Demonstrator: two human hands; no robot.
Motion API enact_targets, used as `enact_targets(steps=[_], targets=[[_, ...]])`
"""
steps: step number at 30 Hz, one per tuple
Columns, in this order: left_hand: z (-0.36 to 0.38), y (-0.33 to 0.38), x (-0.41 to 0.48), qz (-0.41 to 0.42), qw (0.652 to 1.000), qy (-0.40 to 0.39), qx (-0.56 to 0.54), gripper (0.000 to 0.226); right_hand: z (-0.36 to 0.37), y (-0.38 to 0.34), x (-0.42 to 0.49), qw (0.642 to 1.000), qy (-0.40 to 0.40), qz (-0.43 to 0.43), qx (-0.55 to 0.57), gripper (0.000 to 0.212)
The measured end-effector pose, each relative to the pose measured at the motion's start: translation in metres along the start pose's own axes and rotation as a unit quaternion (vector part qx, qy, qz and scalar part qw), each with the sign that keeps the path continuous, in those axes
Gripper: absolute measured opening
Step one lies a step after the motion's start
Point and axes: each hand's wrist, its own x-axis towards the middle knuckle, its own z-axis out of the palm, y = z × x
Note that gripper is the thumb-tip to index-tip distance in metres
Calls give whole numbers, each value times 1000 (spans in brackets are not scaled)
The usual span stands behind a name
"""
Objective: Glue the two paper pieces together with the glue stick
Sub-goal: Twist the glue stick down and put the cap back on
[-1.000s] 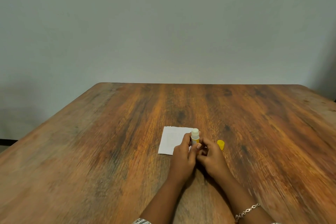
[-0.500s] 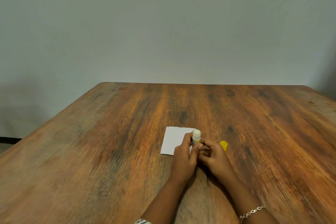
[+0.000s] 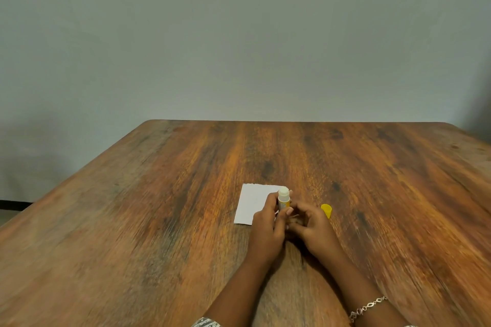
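Observation:
An uncapped glue stick [image 3: 283,198], yellow-bodied with a white tip, stands upright between my two hands. My left hand [image 3: 267,231] grips its body, and my right hand [image 3: 312,228] has its fingers curled at the stick's lower end. A white paper piece [image 3: 252,203] lies flat on the table just left of and behind the stick, partly covered by my left hand. I see only one paper piece; whether a second lies under it or the hands is hidden. The yellow cap [image 3: 326,210] lies on the table to the right of my right hand.
Everything sits on a brown wooden table [image 3: 159,220] whose far edge meets a plain grey wall. A bracelet [image 3: 368,309] is on my right wrist.
Both hands stay on the glue stick in nearly the same place; my view has shifted slightly, and the fingers at the stick's base have moved a little.

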Motion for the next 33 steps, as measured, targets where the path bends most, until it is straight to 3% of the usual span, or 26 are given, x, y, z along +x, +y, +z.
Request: enact_targets(steps=[3, 9, 14, 19, 22, 25, 30, 33], targets=[[2, 0, -1, 7, 1000, -11, 0, 22, 1, 0, 0, 999, 26, -8, -45, 29], [-1, 0, 0, 4, 1000, 3, -15, 24, 1, -3, -1, 999, -12, 2, 35, 40], [2, 2, -3, 10, 1000, -8, 1, 22, 2, 0, 0, 999, 19, -14, -46, 39], [-2, 3, -1, -1, 1000, 4, -13, 27, 0, 1, 1, 1000, -11, -9, 11, 39], [-1, 2, -2, -2, 1000, -5, 2, 25, -1, 4, 1, 1000, 4, 7, 12, 26], [0, 2, -3, -3, 1000, -4, 15, 22, 0, 8, 2, 997, 28, -23, -61, 14], [-2, 3, -1, -9, 1000, 1, 3, 22, -1, 4, 2, 1000, -3, -7, -10, 33], [-1, 1, -2, -8, 1000, -10, 19, 20, -1, 5, 2, 1000, 4, 2, -15, 26]])
